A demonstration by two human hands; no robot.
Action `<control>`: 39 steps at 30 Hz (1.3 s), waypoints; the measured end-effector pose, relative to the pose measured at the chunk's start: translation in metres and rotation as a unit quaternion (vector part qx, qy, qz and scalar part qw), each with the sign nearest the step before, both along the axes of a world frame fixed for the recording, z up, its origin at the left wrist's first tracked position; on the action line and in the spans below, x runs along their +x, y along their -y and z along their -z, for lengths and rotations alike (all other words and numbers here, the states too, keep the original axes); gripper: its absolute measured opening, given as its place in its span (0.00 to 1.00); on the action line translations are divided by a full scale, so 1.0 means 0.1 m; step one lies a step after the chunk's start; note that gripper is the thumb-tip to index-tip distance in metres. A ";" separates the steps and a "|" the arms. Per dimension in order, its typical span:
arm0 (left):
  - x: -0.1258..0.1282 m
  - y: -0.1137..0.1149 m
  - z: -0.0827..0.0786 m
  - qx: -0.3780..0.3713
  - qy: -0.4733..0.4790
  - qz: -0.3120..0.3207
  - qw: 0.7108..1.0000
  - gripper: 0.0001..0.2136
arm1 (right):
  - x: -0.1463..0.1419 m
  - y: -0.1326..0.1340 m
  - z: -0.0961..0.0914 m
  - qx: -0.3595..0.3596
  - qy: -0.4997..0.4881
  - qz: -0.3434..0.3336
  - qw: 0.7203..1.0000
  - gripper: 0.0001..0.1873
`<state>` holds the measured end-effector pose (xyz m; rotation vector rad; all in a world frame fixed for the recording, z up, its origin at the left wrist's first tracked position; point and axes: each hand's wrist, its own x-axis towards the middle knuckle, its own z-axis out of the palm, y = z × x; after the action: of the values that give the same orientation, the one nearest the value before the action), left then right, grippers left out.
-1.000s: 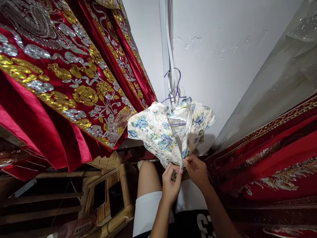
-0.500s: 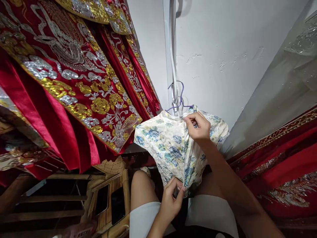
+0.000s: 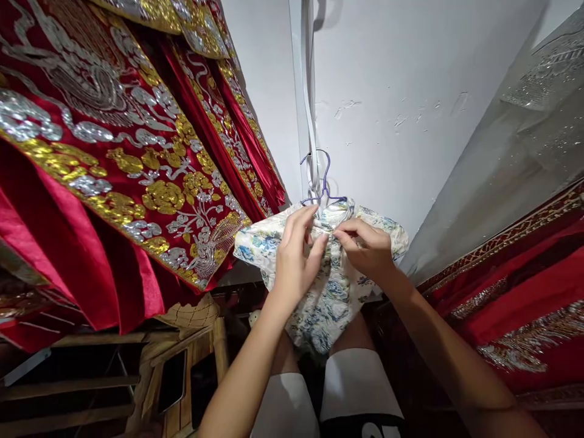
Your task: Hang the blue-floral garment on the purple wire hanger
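Observation:
A white garment with a blue floral print (image 3: 331, 298), perhaps a shirt or dress, hangs from a purple hanger (image 3: 325, 176) in front of my knees. My right hand (image 3: 369, 249) pinches its fabric just below the neckline, thumb against forefinger. Close beside it, my left hand (image 3: 296, 252) lies over the upper front of the garment, its fingers stretched up and its thumb apart from them. Both hands hide part of the neckline. The hanger hooks onto a white strap (image 3: 306, 109) that runs down the wall.
Red costumes with gold and silver sequins (image 3: 164, 194) hang at the left. On the right are a pale sheer sparkly fabric (image 3: 515, 140) and more red cloth (image 3: 524, 298). Two dark phones, one a black phone (image 3: 172, 380), lie on a bamboo seat or rack (image 3: 171, 420) at lower left.
My left hand has let go of the garment's lower front and risen to the neckline beside my right hand. The lower front now hangs loose, and the view has shifted slightly.

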<state>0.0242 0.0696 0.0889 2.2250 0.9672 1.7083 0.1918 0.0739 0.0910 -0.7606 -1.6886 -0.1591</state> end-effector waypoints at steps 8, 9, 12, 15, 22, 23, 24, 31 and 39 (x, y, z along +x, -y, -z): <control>0.07 -0.04 -0.13 -0.132 -0.083 0.030 0.987 0.17 | -0.01 -0.19 -0.02 0.028 0.018 0.027 0.999 0.09; 0.05 -0.05 -0.17 -0.145 -0.107 0.035 0.983 0.17 | -0.02 -0.22 -0.02 0.032 0.014 0.030 0.999 0.09; -0.02 -0.08 -0.29 -0.181 -0.174 0.064 0.966 0.12 | -0.04 -0.24 -0.01 0.040 0.014 0.035 0.999 0.09; -0.09 -0.11 -0.31 -0.192 -0.183 0.108 0.958 0.10 | -0.02 -0.18 0.02 0.034 0.009 0.028 0.999 0.08; -0.06 -0.15 -0.11 -0.061 -0.042 0.059 0.995 0.11 | 0.02 -0.16 0.17 0.051 0.057 0.010 0.997 0.12; -0.03 -0.16 -0.11 -0.050 -0.031 0.044 0.997 0.11 | 0.02 -0.21 0.21 0.048 0.074 0.017 0.996 0.14; 0.00 -0.16 -0.11 -0.044 -0.018 0.030 0.998 0.11 | 0.03 -0.26 0.25 0.045 0.098 0.027 0.994 0.15; -0.24 -0.31 -0.32 -0.029 0.161 -0.020 0.986 0.12 | 0.11 -0.35 0.79 -0.018 0.239 -0.042 0.970 0.11; -1.02 -0.71 0.18 -0.192 0.457 -0.011 0.868 0.13 | -0.13 0.30 0.86 -0.221 -0.067 -0.161 0.959 0.10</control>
<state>-0.0781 0.1404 0.0707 0.9431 0.9286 2.0055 0.1790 0.0440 0.0046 -0.7868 -1.7102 0.5037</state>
